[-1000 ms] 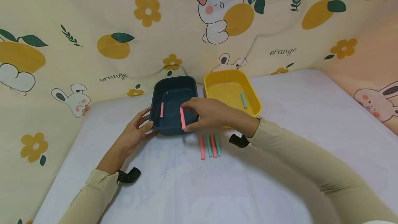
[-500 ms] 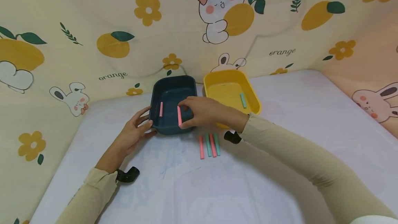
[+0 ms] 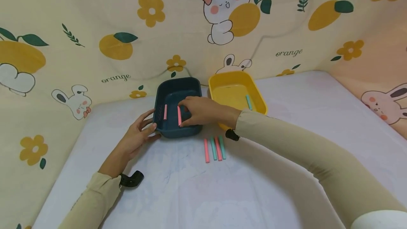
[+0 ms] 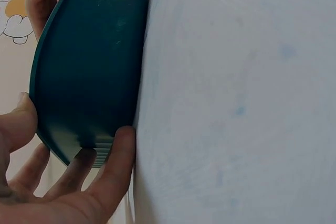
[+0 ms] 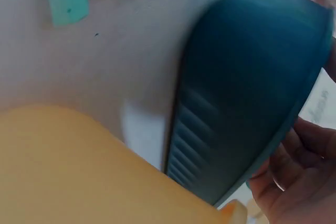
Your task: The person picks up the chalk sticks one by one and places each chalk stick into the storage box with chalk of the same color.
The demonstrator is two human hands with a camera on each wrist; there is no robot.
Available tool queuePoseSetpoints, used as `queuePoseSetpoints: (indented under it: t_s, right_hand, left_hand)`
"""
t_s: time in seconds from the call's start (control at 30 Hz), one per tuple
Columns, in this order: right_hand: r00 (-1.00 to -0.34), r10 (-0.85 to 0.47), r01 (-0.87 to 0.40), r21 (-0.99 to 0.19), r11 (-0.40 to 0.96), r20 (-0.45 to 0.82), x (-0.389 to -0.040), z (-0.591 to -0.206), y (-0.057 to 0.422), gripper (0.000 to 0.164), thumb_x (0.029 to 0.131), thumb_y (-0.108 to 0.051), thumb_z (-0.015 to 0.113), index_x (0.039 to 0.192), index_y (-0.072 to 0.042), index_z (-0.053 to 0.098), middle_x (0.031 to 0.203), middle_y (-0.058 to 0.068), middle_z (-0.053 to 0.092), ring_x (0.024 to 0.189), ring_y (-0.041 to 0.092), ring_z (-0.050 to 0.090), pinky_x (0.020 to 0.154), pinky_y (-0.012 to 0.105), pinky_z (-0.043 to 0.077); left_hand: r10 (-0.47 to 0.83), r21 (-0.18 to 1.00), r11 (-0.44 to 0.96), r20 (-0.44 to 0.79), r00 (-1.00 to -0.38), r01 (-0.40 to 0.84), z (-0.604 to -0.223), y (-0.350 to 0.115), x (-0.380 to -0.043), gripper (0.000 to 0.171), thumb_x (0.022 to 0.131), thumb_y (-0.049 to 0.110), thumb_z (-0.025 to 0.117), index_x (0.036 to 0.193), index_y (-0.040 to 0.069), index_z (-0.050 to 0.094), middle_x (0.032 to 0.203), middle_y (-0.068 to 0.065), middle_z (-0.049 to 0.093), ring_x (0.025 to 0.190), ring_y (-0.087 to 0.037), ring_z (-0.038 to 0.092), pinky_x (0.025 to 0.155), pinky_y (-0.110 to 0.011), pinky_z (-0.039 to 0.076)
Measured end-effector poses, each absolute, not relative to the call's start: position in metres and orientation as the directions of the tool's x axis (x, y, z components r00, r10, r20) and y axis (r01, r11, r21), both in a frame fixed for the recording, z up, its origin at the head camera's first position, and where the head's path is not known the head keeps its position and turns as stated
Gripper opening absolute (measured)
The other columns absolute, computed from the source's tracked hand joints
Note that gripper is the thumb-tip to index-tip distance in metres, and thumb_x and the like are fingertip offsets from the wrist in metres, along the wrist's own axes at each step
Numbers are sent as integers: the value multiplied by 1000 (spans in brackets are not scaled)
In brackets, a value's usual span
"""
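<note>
My right hand point(image 3: 205, 110) pinches a slim pink stick point(image 3: 179, 116) upright between thumb and fingers, over the inside of a dark blue bin point(image 3: 176, 133). Another pink stick point(image 3: 165, 112) lies in that bin's left part. My left hand point(image 3: 138, 133) rests against the bin's left side from outside. In the left wrist view, the thumb meets the rim while the other fingers lie loosely along the end wall point(image 4: 89, 51). The right wrist view shows the bin's outer wall point(image 5: 236, 93) and my right fingers beyond its rim; the held stick is hidden there.
A yellow bin point(image 3: 227, 91) stands just right of the blue one, with a turquoise stick point(image 3: 248, 101) inside. In front of the bins, several pink and turquoise sticks point(image 3: 206, 150) lie side by side on the white table point(image 3: 203, 193). A patterned cloth point(image 3: 190, 27) hangs behind.
My right hand has moved left and slightly away from me, taking the pink stick farther over the blue bin. The left hand stays at the bin's side.
</note>
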State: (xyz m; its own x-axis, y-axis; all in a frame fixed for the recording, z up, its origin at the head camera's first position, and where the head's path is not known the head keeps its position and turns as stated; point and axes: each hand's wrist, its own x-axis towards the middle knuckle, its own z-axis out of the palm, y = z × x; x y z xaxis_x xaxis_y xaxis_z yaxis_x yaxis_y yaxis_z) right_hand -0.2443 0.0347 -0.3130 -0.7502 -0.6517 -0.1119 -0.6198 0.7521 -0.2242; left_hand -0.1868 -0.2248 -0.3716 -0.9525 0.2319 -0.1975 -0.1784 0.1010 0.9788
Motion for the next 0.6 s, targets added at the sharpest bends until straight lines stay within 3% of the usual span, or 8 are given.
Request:
queuePoseSetpoints:
  t_s: [0.2,0.37,0.6]
  right_hand:
    - [-744,-651,-638,-130,759,-149,-247,-317,23,77,86,-59,69,148,-18,46,145,3,52,119,17,58,103,35,52]
    - [-742,-650,-634,-144,760,-164,-253,-318,15,78,86,-59,69,148,-17,46,149,5,50,129,21,54,111,40,46]
    - [-724,-668,-640,-193,744,-174,-269,-322,8,79,85,-60,69,147,-16,47,143,5,54,123,20,55,111,38,45]
  left_hand:
    - [242,980,90,-193,-951,-176,-368,-224,-186,66,103,14,53,159,28,22,163,-17,21,140,-35,40,112,-57,40]
    - [243,981,85,-191,-951,-175,-367,-223,-186,66,103,13,53,159,28,21,163,-18,21,143,-37,37,112,-57,40]
    - [244,981,78,-194,-950,-180,-367,-223,-184,67,103,14,54,159,28,21,162,-18,21,143,-37,36,112,-57,39]
